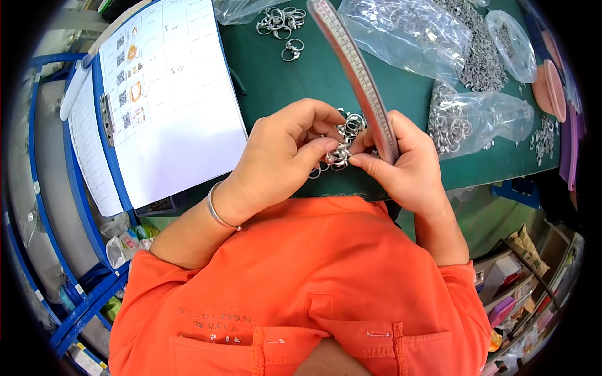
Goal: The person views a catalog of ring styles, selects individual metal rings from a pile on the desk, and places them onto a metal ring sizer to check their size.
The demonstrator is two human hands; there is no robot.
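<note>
My left hand (276, 141), with a metal bangle on its wrist, is closed in a pinch at a small silver ring (338, 155) in front of my chest. My right hand (411, 163) is closed too, its thumb and fingertips meeting the same ring from the right. Around my fingertips lie several more silver rings (353, 124), partly covered by the left fingers. A long ruler-like strip (360, 69) with scale marks and a reddish edge crosses in front of my right fingers; whether they also grip it, I cannot tell.
Papers on a blue clipboard (175, 150) cover the left of the green table (276, 81). Loose rings (291, 50) lie at the back. Clear bags (495, 116) and heaps of small metal parts (483, 69) fill the right. A blue rack (81, 182) stands at the left.
</note>
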